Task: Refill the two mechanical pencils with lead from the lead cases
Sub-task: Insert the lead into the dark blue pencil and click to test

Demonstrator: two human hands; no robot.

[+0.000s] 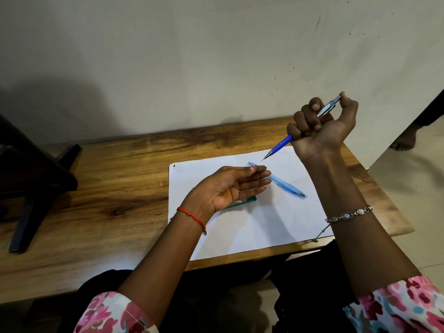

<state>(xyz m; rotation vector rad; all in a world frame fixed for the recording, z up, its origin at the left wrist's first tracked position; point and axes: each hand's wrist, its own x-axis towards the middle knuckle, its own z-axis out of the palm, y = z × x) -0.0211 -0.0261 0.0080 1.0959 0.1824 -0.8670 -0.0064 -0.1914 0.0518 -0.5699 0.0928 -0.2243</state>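
Note:
My right hand (322, 123) is raised above the table's right side, fist shut on a blue and silver mechanical pencil (281, 146). Its tip points down-left and my thumb rests on its top end. My left hand (230, 186) hovers palm-up over the white paper (252, 227), fingers flat and together, nothing in it. A light blue mechanical pencil (287, 186) lies on the paper, partly hidden behind my left fingers. A green lead case (242, 203) peeks out from under my left palm.
The wooden table (108, 179) stands against a pale wall. A dark stand (31, 179) sits at the table's left end. The table's right edge drops to a tiled floor, where another person's foot (403, 140) shows.

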